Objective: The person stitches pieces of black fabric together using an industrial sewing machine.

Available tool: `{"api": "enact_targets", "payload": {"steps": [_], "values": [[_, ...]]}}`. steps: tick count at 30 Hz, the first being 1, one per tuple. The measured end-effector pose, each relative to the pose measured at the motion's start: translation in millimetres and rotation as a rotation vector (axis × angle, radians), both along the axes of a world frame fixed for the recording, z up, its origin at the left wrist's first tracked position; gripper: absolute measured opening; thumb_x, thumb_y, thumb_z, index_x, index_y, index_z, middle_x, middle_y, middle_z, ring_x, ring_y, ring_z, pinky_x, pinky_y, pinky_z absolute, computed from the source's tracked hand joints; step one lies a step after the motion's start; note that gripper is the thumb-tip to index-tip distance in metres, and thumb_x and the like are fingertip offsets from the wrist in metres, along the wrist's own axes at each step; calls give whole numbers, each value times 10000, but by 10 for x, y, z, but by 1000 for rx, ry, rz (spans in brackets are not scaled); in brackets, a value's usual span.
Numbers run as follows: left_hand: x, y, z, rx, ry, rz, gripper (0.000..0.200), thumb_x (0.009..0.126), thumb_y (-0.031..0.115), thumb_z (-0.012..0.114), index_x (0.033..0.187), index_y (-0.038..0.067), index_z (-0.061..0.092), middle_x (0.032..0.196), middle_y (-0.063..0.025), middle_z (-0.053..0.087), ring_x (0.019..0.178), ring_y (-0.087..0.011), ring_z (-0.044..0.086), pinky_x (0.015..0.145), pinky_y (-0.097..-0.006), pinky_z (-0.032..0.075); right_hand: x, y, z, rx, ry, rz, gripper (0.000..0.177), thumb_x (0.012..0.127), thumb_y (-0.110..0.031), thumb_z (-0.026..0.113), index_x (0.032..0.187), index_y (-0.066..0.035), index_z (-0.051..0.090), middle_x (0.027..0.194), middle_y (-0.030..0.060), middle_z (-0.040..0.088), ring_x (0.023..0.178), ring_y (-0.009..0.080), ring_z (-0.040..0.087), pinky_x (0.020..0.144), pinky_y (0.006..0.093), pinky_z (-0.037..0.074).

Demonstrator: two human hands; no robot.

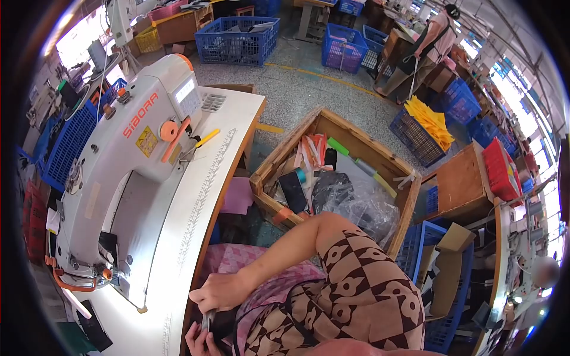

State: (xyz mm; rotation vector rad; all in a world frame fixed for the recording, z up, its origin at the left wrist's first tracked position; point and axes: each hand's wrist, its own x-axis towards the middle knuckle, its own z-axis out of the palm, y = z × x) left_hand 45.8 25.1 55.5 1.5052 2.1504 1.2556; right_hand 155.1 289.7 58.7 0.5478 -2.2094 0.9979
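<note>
My right hand (219, 292) is closed in a fist at the table's front edge, over my lap. Below it, the curled fingers of my left hand (200, 342) show at the bottom of the view. A small greyish thing (206, 321) sticks out between the two hands; its kind is hard to make out. Beside it is a dark piece (224, 324), partly covered by the hands. The white sewing machine (133, 142) stands on the white table (172, 237) to the left of my hands, its lamp lit near the needle end.
A wooden bin (332, 118) with plastic bags and a phone (294, 191) stands beside the table. Yellow-handled snips (208, 137) lie by the machine. Blue crates (237, 41) stand on the floor, one with yellow pieces (428, 121). A person (430, 47) stands at the back right.
</note>
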Motion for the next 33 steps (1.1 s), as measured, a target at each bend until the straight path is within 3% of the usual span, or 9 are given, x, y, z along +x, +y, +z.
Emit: {"api": "enact_targets", "payload": {"steps": [3, 7, 10, 14, 18, 23, 27, 30, 33], "values": [[143, 10, 110, -132, -185, 135, 274, 945, 30, 692, 1200, -9, 599, 1345, -235, 572, 1097, -289, 627, 929, -389, 537, -24, -39, 15, -62, -172, 40, 166, 792, -144, 721, 781, -72, 572, 854, 77, 500, 611, 238, 589, 443, 370, 447], [335, 486, 403, 453, 386, 147, 192, 918, 118, 744, 1064, -5, 751, 1107, -213, 699, 978, -299, 675, 825, -409, 558, 31, -44, -40, 148, -11, -79, 180, 773, -162, 708, 737, -66, 560, 913, 127, 550, 629, 298, 620, 489, 426, 474], [82, 273, 212, 261, 630, -41, 302, 955, 178, 704, 1213, 22, 707, 1236, -192, 662, 1138, -307, 610, 916, -437, 526, 40, 10, -64, 333, 195, -35, 168, 789, -155, 672, 712, -68, 552, 903, 133, 547, 618, 309, 617, 472, 427, 467], [-39, 201, 130, 169, 540, -95, 343, 948, 105, 702, 1267, 5, 624, 1298, -202, 603, 1123, -285, 609, 918, -416, 536, -42, 15, 67, 284, -80, 17, 156, 786, -166, 666, 736, -56, 568, 855, 105, 502, 586, 269, 575, 443, 411, 451], [-42, 202, 104, 155, 494, -72, 414, 941, 33, 701, 1320, -13, 540, 1361, -213, 544, 1107, -263, 608, 919, -394, 545, -24, -9, 111, 203, -132, 12, 147, 782, -155, 668, 746, -54, 567, 855, 108, 505, 587, 286, 579, 451, 422, 452], [57, 229, 124, 123, 399, -33, 362, 956, 81, 694, 1274, -42, 572, 1251, -196, 602, 1077, -281, 619, 898, -419, 559, 21, -46, -97, 396, 141, 10, 147, 757, -169, 701, 767, -70, 593, 910, 125, 571, 658, 337, 628, 550, 463, 497], [255, 271, 277, 106, 24, 231, 245, 984, 150, 661, 1137, -40, 638, 1102, -185, 650, 1027, -323, 636, 890, -442, 554, -23, 10, 90, 190, -268, 4, 137, 772, -168, 691, 778, -76, 591, 891, 117, 558, 657, 340, 624, 544, 459, 495], [88, 432, 526, 217, 720, -38, 241, 987, 209, 661, 1006, -32, 660, 992, -180, 663, 963, -340, 642, 845, -405, 557, -4, 1, 87, 116, -267, 35, 126, 782, -161, 685, 776, -79, 589, 868, 111, 536, 636, 340, 608, 520, 456, 482], [109, 409, 252, 229, 720, 58, 248, 986, 211, 662, 1018, -34, 671, 954, -175, 652, 919, -338, 633, 818, -401, 555, 32, -19, 45, 316, -68, 1, 114, 787, -150, 684, 783, -75, 598, 869, 106, 528, 639, 337, 606, 529, 452, 482]]}}
